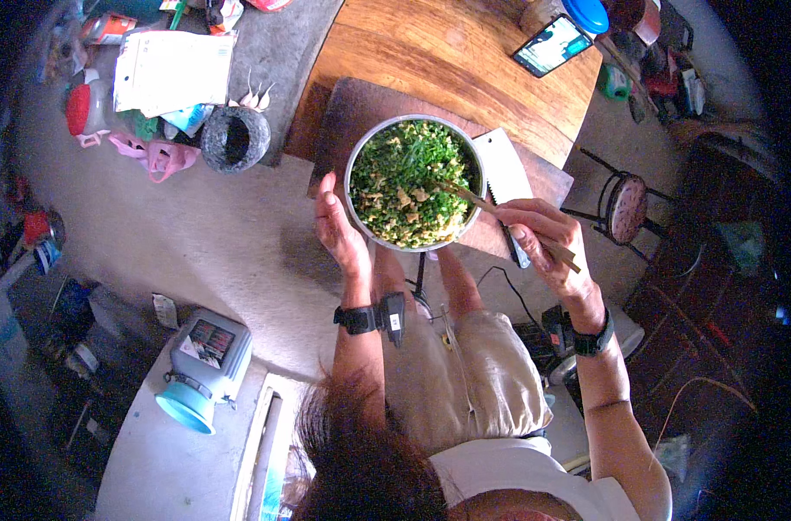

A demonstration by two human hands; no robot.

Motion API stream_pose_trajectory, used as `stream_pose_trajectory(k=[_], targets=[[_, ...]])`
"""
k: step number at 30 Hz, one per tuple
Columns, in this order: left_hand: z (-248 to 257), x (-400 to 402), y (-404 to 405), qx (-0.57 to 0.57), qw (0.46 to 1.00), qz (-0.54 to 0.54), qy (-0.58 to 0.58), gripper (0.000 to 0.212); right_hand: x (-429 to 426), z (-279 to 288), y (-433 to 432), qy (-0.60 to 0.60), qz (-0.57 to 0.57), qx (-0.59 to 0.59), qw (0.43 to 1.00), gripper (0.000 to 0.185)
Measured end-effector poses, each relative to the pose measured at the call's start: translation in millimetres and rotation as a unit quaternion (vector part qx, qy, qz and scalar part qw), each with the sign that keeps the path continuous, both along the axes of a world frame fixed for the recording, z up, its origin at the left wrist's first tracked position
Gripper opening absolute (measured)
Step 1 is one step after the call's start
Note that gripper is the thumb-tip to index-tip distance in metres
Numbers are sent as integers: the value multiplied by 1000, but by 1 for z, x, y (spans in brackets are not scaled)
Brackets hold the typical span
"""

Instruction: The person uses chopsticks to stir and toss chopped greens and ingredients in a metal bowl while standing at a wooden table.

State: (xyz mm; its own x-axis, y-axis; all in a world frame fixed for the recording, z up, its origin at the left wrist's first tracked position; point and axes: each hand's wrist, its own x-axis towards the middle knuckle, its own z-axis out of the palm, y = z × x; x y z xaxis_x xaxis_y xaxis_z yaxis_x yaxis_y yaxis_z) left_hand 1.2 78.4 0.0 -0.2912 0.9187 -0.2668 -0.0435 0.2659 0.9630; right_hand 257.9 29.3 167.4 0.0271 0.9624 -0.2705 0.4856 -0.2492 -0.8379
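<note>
A round metal bowl [351,210] rests on a dark wooden cutting board [343,107]. It is filled with chopped green leaves mixed with pale yellow crumbly bits [411,182]. My left hand [342,228] is beside the bowl's left wall, its fingers pointing away from me; contact with the wall is hard to make out. In my right hand [548,241] are wooden chopsticks [463,193], gripped near the upper end, their tips in the mixture. Partly under the bowl's right side lies a broad-bladed knife [504,163], its dark handle [517,251] passing below my right hand.
A phone [553,45] leans against a blue-lidded jar [587,14] on the wooden table [408,45]. To the left are a stone mortar [260,133], garlic [257,98] and pink bags [164,156]. A stool [626,202] stands right, a grey container [229,355] lower left.
</note>
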Motion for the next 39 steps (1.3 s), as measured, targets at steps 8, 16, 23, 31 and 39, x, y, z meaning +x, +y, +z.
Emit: stream_pose_trajectory(k=[8, 16, 23, 31, 39], targets=[[-5, -10, -1, -16, 995, 2, -96, 36, -7, 0, 0, 74, 3, 7, 997, 33], [-2, 13, -2, -5, 997, 1, -75, 31, -10, -31, -4, 6, -27, 24, 999, 19], [-8, 0, -4, 42, 995, -4, -92, 29, -2, 10, 2, 37, -40, 14, 998, 28], [2, 0, -4, 24, 999, 19, -40, 33, -22, -19, 6, 137, -214, -60, 965, 48], [3, -4, -9, 12, 999, 29, -39, 28, -41, -37, 13, 58, -144, 17, 988, 31]])
